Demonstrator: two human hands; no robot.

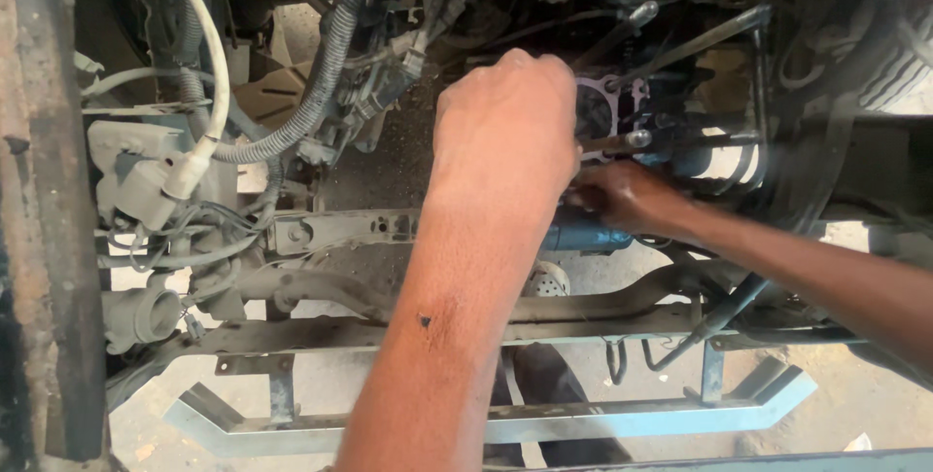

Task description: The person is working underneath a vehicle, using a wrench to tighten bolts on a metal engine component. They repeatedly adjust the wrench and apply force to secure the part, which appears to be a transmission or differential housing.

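both hands deep in an open engine bay

the left hand (505,132) reaches down into the middle of the bay with its back to the camera, fingers curled under and out of sight, so what it grips, if anything, cannot be told. its forearm runs up from the bottom edge of the view and hides much of what lies below it. the right hand (622,195) comes in from the right, lower and just beside the left, its fingers bent around something dark; whether they are clamped on it cannot be told either. the two hands sit close together, nearly touching.

just beyond the knuckles stands a grey metal flange (607,107) with round holes, partly covered by the left hand. a thin metal rod (671,139) runs to the right from it, above the right hand. under the right hand a blue cylindrical part (588,237) shows, lying across the bay and touching or almost touching the palm.

to the left, a grey corrugated hose (326,64) curves down from the top, and a white cable (209,54) ends in a pale connector. a dirty crossmember (330,231) spans the bay beneath them. along the bottom runs a light blue frame rail (583,419), with sandy ground visible through the gaps.
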